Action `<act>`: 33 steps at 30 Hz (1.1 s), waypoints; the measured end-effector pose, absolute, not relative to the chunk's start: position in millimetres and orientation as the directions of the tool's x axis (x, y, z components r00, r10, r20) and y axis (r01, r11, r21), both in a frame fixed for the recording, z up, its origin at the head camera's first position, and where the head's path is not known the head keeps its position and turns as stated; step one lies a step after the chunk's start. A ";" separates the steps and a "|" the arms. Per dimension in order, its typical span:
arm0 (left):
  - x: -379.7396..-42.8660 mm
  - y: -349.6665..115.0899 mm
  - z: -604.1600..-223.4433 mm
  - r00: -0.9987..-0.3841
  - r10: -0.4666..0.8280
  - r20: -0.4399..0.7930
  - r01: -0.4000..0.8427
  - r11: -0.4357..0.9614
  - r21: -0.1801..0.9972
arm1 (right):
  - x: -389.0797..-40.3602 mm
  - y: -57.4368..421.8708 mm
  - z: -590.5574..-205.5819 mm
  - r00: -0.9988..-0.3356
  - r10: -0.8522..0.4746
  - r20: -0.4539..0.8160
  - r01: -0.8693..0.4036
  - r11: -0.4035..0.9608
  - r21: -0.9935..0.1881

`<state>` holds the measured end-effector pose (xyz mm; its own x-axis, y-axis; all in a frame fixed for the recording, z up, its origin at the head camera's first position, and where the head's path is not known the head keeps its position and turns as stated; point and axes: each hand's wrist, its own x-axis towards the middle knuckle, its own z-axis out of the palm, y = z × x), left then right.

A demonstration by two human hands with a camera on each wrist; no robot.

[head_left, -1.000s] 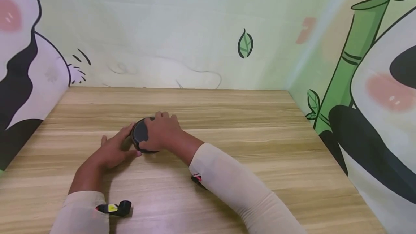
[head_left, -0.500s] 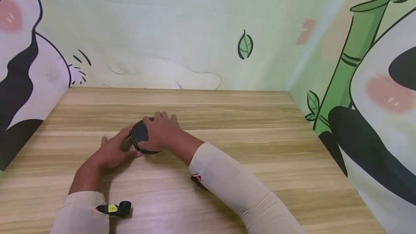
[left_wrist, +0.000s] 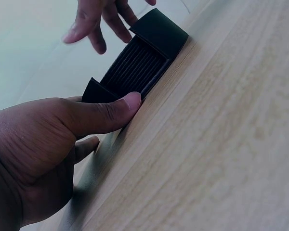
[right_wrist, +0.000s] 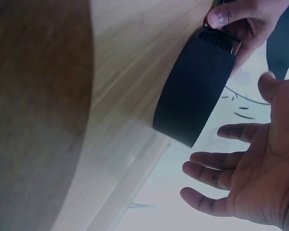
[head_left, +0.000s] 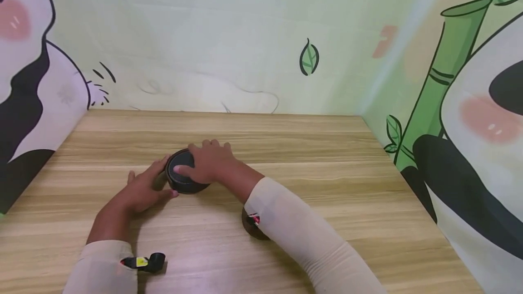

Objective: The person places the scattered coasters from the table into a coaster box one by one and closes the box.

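Observation:
A low round black holder stands on the table, in front of the person and left of centre. Through its cut-out side a stack of thin dark discs, apparently coasters, shows in the left wrist view. My left hand grips the holder's left side, thumb at the front near the cut-out. Over the holder's right part hovers my right hand, fingers spread. In the right wrist view that hand's fingers are relaxed and apart from the black wall, holding nothing. It hides part of the holder's top in the head view.
A dark brown round thing shows beside the right sleeve, which covers much of it; its kind is unclear. The wooden table meets printed walls at the back and sides. A small camera sticks out from the left cuff.
My right hand has come off the holder's top and shifted slightly right, uncovering more of it. More of the brown round thing shows by the right sleeve. The left hand stays put.

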<state>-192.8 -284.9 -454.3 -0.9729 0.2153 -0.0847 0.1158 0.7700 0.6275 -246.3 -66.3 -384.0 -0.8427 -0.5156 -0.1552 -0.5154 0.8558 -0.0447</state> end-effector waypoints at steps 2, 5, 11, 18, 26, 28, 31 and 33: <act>-193.2 -284.3 -454.2 -0.973 0.216 -0.084 0.116 0.768 0.629 | -248.5 -62.2 -382.3 -0.849 -0.503 -0.164 -0.497 0.864 -0.078; -192.7 -284.1 -453.5 -0.972 0.221 -0.077 0.124 0.767 0.629 | -251.4 -55.4 -381.2 -0.853 -0.488 -0.184 -0.475 0.873 -0.112; -192.2 -284.0 -451.6 -0.972 0.220 -0.082 0.122 0.772 0.624 | -253.2 -42.8 -379.8 -0.842 -0.495 -0.214 -0.459 0.866 -0.198; -191.4 -283.8 -451.0 -0.971 0.222 -0.084 0.120 0.766 0.632 | -237.9 -34.1 -362.6 -0.784 -0.566 -0.256 -0.512 0.822 -0.250; -191.0 -283.6 -450.7 -0.971 0.226 -0.084 0.123 0.766 0.631 | -213.0 -14.6 -353.1 -0.745 -0.606 -0.277 -0.548 0.794 -0.264; -191.0 -283.8 -451.2 -0.971 0.227 -0.081 0.126 0.765 0.632 | -206.9 -8.3 -352.4 -0.734 -0.628 -0.258 -0.562 0.775 -0.287; -191.0 -283.8 -452.0 -0.972 0.225 -0.072 0.130 0.764 0.632 | -197.2 0.4 -350.7 -0.723 -0.652 -0.230 -0.582 0.754 -0.305; -191.0 -283.9 -452.8 -0.972 0.225 -0.065 0.134 0.762 0.634 | -191.5 6.1 -350.3 -0.722 -0.653 -0.229 -0.586 0.752 -0.301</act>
